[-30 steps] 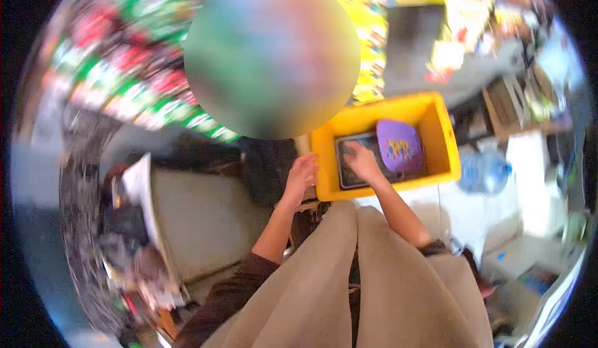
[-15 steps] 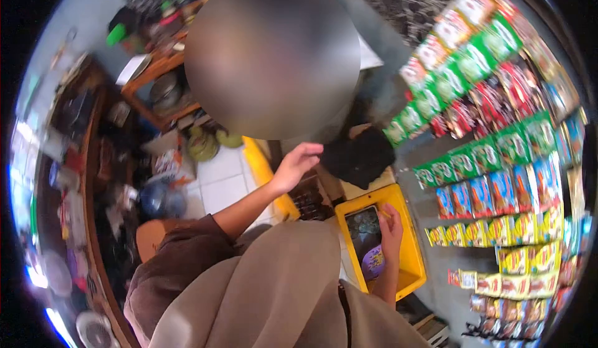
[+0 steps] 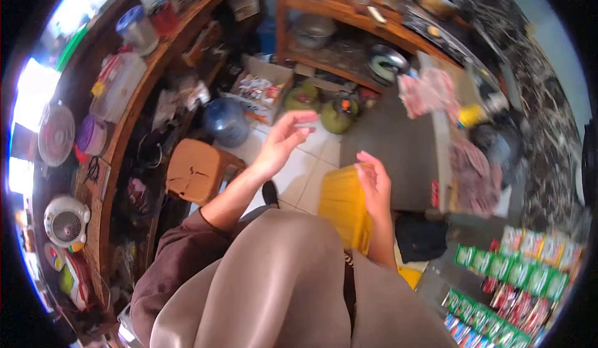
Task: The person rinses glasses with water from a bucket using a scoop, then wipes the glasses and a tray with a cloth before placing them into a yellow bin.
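Note:
My left hand [image 3: 288, 141] is raised over the floor in the middle of the view. Its thumb and fingers are apart with nothing between them. To its right, my right hand [image 3: 375, 186] is held with the fingers up and loosely apart, also holding nothing. It overlaps the side of a yellow plastic crate [image 3: 341, 202] standing close to my body. Beyond my left hand stand green gas cylinders [image 3: 339, 116], and a blue water jug [image 3: 226, 122] is to its left.
A brown plastic stool [image 3: 196, 170] stands on the left before cluttered wooden shelves. Ahead is a wooden table [image 3: 349, 18] holding kitchen things. A grey counter [image 3: 392, 149] runs along the right, with pink cloths [image 3: 476, 177] beside it. Sachet strips [image 3: 511, 270] hang lower right.
My view has swung left, so the sachets moved to the lower right and the stool and shelves came in. My right hand is no longer over the yellow bin with the purple item.

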`<action>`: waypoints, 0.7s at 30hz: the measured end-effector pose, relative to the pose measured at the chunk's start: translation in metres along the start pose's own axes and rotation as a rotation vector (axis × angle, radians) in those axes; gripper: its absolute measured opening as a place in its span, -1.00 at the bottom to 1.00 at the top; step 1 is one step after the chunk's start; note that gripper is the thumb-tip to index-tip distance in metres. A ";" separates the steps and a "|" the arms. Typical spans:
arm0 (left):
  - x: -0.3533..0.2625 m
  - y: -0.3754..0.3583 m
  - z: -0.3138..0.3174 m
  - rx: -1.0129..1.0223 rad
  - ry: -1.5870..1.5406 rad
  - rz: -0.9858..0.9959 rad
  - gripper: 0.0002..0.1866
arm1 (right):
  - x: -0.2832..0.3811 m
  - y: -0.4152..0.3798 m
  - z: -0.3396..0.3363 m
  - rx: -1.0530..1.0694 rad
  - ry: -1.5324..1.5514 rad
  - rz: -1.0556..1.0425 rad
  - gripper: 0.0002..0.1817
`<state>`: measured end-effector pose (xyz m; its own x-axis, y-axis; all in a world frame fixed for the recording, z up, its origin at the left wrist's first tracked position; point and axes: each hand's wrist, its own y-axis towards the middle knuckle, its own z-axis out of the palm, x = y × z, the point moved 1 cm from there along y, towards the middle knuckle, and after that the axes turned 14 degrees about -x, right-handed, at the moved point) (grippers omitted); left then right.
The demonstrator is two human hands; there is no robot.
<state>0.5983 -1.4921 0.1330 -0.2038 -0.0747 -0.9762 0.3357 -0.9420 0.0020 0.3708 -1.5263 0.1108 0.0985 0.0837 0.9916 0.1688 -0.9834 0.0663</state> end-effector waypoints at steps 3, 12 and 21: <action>-0.020 0.032 -0.072 -0.212 0.022 0.023 -0.63 | 0.004 0.061 0.089 0.138 0.035 0.025 -0.63; -0.027 0.090 -0.199 -0.611 0.037 0.014 -0.65 | 0.007 0.163 0.249 0.406 0.044 -0.006 -0.65; -0.019 0.222 -0.262 -0.866 0.044 0.016 -0.65 | -0.019 0.317 0.332 0.581 0.034 -0.019 -0.65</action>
<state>0.9179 -1.6136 0.0945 -0.1636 -0.0559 -0.9849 0.9240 -0.3585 -0.1332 0.7482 -1.7860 0.0758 0.0606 0.0858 0.9945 0.6817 -0.7313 0.0215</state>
